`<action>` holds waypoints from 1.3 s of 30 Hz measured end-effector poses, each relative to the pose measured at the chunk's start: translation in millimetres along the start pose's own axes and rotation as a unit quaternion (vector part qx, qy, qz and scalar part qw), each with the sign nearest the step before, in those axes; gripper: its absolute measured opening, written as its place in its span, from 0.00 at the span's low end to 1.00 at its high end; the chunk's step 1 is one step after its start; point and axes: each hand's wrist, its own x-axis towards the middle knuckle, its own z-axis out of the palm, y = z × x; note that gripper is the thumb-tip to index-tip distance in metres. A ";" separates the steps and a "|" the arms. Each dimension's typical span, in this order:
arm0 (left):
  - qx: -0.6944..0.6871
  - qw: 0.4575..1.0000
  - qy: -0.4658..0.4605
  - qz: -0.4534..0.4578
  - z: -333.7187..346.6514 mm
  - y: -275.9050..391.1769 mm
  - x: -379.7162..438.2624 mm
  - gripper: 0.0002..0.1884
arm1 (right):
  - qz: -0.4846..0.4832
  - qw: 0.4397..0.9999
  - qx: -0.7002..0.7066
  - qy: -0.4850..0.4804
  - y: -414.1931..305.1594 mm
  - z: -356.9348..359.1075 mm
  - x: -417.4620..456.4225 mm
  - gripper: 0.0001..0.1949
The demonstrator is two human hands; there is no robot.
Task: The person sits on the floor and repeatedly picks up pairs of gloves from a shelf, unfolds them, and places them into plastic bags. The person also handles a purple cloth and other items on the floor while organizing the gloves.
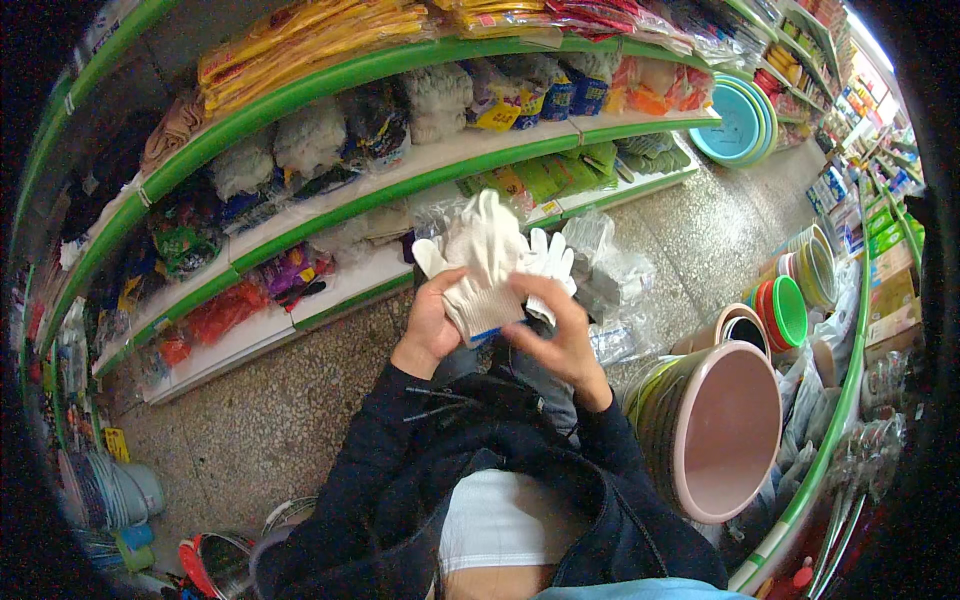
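Observation:
A cream knitted work glove (pixel 484 274) with a ribbed cuff and a blue hem lies fingers-away in front of me. My left hand (pixel 433 322) grips it by the left side of the cuff, thumb on top. My right hand (pixel 559 337) is at the right side of the cuff, thumb and forefinger apart over its edge; whether they pinch it is unclear. Just beyond the right hand are white gloves (pixel 551 259), partly hidden by it. Clear plastic packaging (pixel 435 217) shows behind the cream glove.
Green-edged shelves (pixel 405 176) ahead hold bundled gloves (pixel 439 101) and yellow packets (pixel 315 49). Plastic-wrapped bundles (pixel 619 274) lie on the speckled floor (pixel 247 420). To the right stand stacked pink buckets (pixel 727 435) and a green basket (pixel 789 311). Blue basins (pixel 726 120) lean by the shelf end.

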 end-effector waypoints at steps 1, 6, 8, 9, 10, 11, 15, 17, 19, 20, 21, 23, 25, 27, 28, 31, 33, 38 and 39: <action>-0.007 1.000 -0.003 0.021 -2.9 1.9 1.7 0.21 | 0.049 0.996 0.014 0.070 6.4 -1.4 -4.4 0.23; -0.038 0.993 -0.018 0.111 -3.2 37.7 -11.9 0.25 | 0.217 0.965 -0.101 0.107 69.1 -13.5 -15.0 0.31; -0.031 0.991 -0.023 0.125 -10.7 48.2 -16.2 0.26 | 0.138 0.977 -0.157 0.050 81.8 -7.0 -22.0 0.32; -0.042 0.992 -0.024 0.117 -16.7 48.2 -15.5 0.25 | 0.099 0.978 -0.185 0.020 85.2 -4.1 -26.2 0.32; -0.053 0.992 -0.024 0.110 -23.1 46.9 -13.4 0.25 | 0.119 0.972 -0.199 -0.019 87.2 0.4 -29.5 0.29; -0.063 0.993 -0.025 0.101 -30.9 44.6 -9.8 0.25 | 0.126 0.976 -0.180 0.003 99.1 3.7 -33.5 0.27; -0.043 0.995 0.046 0.074 -45.8 30.1 -4.1 0.25 | 0.271 0.960 -0.041 0.060 120.5 -4.9 -30.2 0.11; -0.052 0.996 0.039 0.057 -48.6 29.5 -2.3 0.26 | 0.304 0.927 0.159 0.150 134.1 -21.6 -31.8 0.12; -0.066 0.996 0.018 0.051 -49.5 31.2 -4.9 0.26 | 0.306 0.896 0.227 0.226 106.6 -38.0 -20.6 0.13; -0.074 0.996 0.004 0.046 -46.8 31.2 -5.3 0.26 | 0.312 0.884 0.240 0.253 90.2 -45.7 -15.6 0.12; -0.069 0.997 0.006 0.042 -43.9 30.8 -5.5 0.26 | 0.289 0.890 0.221 0.274 77.8 -47.6 -11.2 0.11; -0.059 0.998 0.011 0.036 -36.8 27.8 -5.5 0.26 | 0.243 0.899 0.187 0.313 61.0 -38.8 -2.2 0.09; -0.059 0.998 -0.020 0.016 -25.9 16.8 -4.7 0.25 | 0.164 0.933 0.127 0.294 51.8 -17.6 0.5 0.06; -0.023 1.000 -0.017 0.007 -16.5 3.6 -4.4 0.24 | -0.080 0.973 -0.070 0.206 44.6 4.5 9.4 0.12; -0.014 1.000 0.007 -0.006 -9.4 1.9 -9.6 0.24 | -0.130 0.973 -0.120 0.148 36.6 19.8 13.5 0.17; 0.102 0.991 0.091 0.008 -18.4 6.0 -13.1 0.20 | -0.192 0.967 -0.162 -0.043 14.5 48.3 18.0 0.18; 0.088 0.992 0.082 0.050 -25.1 20.6 -16.2 0.17 | -0.186 0.971 -0.122 -0.090 14.1 55.2 17.5 0.24; 0.051 0.959 0.154 0.234 -25.9 50.4 -30.4 0.20 | -0.114 0.988 -0.091 -0.045 25.0 64.4 17.1 0.17; 0.048 0.946 0.171 0.272 -35.7 59.2 -31.6 0.21 | -0.084 0.993 -0.081 -0.006 28.3 67.8 17.1 0.16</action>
